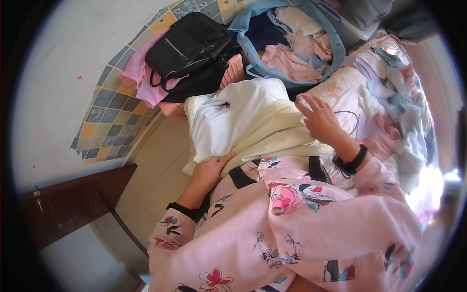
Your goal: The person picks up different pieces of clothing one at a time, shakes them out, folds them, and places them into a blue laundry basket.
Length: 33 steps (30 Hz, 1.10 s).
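A pale yellow cloth piece with a white side (226,121), perhaps a garment, lies spread over my lap. Its yellow part is bunched in folds toward me, and a small dark mark shows on the white. My left hand (208,173) is at the near left edge, the thumb on top and the other fingers hidden under the fabric, pinching it. On the right, my right hand (323,121) hovers at the cloth's side with fingers spread and nothing between them. Both wrists carry black bands.
Beyond the cloth stand a black backpack (187,51) on pink fabric and a blue-rimmed fabric bin (238,24) holding clothes. Loose small clothes (408,121) lie on a flowered bed cover (335,92) at right. A dark wooden board (82,199) juts in at left, near the tiled wall.
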Each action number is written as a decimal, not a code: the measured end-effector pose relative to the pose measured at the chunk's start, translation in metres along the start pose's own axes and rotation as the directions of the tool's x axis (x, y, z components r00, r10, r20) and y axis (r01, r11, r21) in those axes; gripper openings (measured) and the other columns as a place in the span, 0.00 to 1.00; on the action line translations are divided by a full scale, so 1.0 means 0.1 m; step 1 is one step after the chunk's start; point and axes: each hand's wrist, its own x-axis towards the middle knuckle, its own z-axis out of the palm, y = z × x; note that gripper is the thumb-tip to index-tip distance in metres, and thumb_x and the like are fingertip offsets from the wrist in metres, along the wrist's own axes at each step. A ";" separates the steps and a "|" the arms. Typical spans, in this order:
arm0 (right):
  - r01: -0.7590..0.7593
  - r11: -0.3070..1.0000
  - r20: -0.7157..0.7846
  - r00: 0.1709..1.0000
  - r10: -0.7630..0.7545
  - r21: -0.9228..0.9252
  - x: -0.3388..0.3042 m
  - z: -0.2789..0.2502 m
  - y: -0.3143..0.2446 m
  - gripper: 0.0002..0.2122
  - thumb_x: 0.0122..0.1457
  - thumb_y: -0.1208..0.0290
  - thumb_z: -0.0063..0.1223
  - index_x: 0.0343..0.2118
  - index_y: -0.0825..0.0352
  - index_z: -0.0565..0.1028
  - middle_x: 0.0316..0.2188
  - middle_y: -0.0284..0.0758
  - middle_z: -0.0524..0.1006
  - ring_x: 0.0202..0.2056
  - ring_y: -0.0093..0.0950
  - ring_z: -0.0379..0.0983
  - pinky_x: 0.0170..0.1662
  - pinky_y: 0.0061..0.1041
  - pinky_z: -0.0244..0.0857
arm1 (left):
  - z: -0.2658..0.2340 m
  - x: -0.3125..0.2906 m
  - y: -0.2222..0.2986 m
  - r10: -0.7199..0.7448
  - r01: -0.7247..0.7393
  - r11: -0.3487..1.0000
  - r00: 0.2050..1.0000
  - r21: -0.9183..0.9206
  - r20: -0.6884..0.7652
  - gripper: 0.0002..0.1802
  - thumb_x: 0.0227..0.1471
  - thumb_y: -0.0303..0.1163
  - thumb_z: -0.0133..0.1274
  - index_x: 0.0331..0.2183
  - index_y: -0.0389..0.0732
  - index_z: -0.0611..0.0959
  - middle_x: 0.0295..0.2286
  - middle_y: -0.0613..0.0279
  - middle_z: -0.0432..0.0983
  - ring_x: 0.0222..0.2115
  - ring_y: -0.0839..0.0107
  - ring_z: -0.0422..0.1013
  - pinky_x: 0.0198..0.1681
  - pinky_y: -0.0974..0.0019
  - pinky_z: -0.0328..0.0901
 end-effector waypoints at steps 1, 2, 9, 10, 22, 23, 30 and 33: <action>0.097 0.993 -0.070 0.993 -0.093 0.071 0.10 -0.07 -0.10 0.20 0.46 0.70 0.48 0.47 0.57 0.68 0.49 0.40 0.63 0.50 0.41 0.58 0.51 0.40 0.54 | -0.02 0.02 0.02 0.002 -0.002 1.000 1.000 -0.004 0.018 0.27 0.47 0.31 0.41 0.51 0.63 0.65 0.29 0.57 0.70 0.29 0.58 0.70 0.30 0.59 0.65; 0.197 0.970 -0.146 0.974 -0.176 0.143 0.18 -0.08 -0.20 0.20 0.46 0.71 0.48 0.47 0.57 0.68 0.50 0.40 0.63 0.52 0.41 0.57 0.52 0.39 0.53 | -0.04 0.03 0.02 0.002 -0.001 1.000 0.999 -0.004 0.041 0.27 0.47 0.30 0.40 0.51 0.62 0.64 0.30 0.56 0.70 0.30 0.57 0.70 0.31 0.59 0.65; 0.422 0.898 0.218 0.871 -0.440 0.127 0.30 0.52 -0.41 0.20 0.55 0.57 0.37 0.52 0.49 0.63 0.55 0.31 0.58 0.59 0.37 0.44 0.57 0.50 0.36 | 0.06 0.11 -0.30 0.163 -0.171 0.967 0.985 -0.189 -0.060 0.17 0.47 0.31 0.42 0.41 0.52 0.75 0.27 0.55 0.71 0.30 0.57 0.69 0.31 0.59 0.64; 0.426 0.895 0.210 0.871 -0.445 0.131 0.29 0.55 -0.40 0.20 0.55 0.57 0.37 0.52 0.49 0.63 0.55 0.31 0.58 0.58 0.37 0.45 0.57 0.50 0.36 | -0.02 0.17 -0.37 0.200 -0.209 0.955 0.978 -0.209 -0.060 0.15 0.46 0.31 0.43 0.38 0.50 0.77 0.26 0.54 0.71 0.29 0.56 0.69 0.31 0.59 0.64; 0.400 0.900 0.227 0.873 -0.432 0.174 0.35 0.50 -0.40 0.19 0.54 0.57 0.39 0.51 0.49 0.65 0.55 0.29 0.58 0.59 0.36 0.45 0.58 0.49 0.35 | -0.38 1.88 -1.20 0.028 0.073 0.949 0.948 0.305 -0.316 0.15 0.47 0.28 0.40 0.39 0.44 0.74 0.33 0.59 0.71 0.38 0.60 0.68 0.38 0.55 0.61; 0.387 0.904 0.227 0.878 -0.422 0.180 0.34 0.49 -0.39 0.19 0.54 0.57 0.39 0.50 0.49 0.65 0.55 0.29 0.59 0.59 0.35 0.45 0.58 0.48 0.34 | -0.33 1.94 -1.17 -0.003 0.117 0.929 0.951 0.351 -0.308 0.14 0.47 0.29 0.40 0.39 0.44 0.74 0.33 0.59 0.72 0.38 0.61 0.68 0.39 0.53 0.60; 0.361 0.905 0.231 0.883 -0.409 0.226 0.40 0.46 -0.37 0.19 0.53 0.58 0.41 0.50 0.49 0.66 0.54 0.28 0.60 0.59 0.33 0.46 0.58 0.47 0.34 | -0.25 2.14 -1.19 -0.192 0.312 0.877 0.924 0.365 -0.329 0.10 0.46 0.29 0.42 0.28 0.44 0.80 0.26 0.61 0.76 0.33 0.64 0.71 0.38 0.51 0.57; 0.371 0.901 0.230 0.878 -0.419 0.226 0.42 0.45 -0.36 0.19 0.53 0.58 0.41 0.50 0.50 0.66 0.54 0.28 0.60 0.58 0.33 0.46 0.58 0.47 0.34 | -0.33 2.16 -1.17 -0.179 0.262 0.899 0.951 0.351 -0.251 0.09 0.45 0.30 0.45 0.23 0.43 0.80 0.22 0.58 0.76 0.28 0.61 0.73 0.36 0.53 0.58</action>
